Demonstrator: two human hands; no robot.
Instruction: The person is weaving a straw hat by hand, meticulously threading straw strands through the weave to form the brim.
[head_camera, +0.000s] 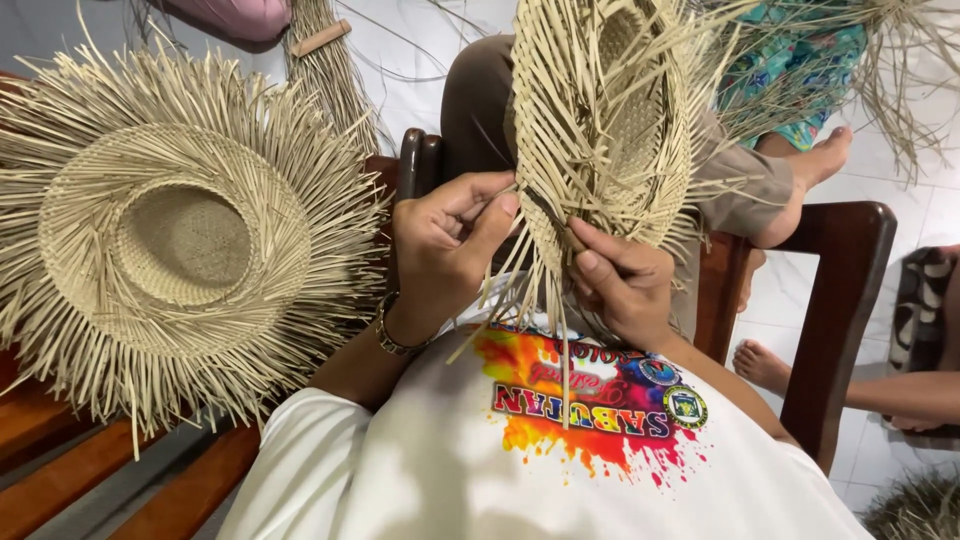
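Finished hat (180, 240) crowding left side

The half-woven pale straw hat held on edge (610, 130) runs off the top edge, so its upper brim is unseen, and it covers the fingertips of the right hand (622, 282). The finished round straw hat with a fringed brim (180, 240) is cut by the left edge. A pink rounded object (225, 14) at the top is mostly out of frame. A bare foot (765, 365) belongs to someone hidden behind the dark wooden chair arm (845, 300).

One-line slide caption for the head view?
Left hand and right hand pinch straw strips at the held woven hat's rim; another hat lies alongside.
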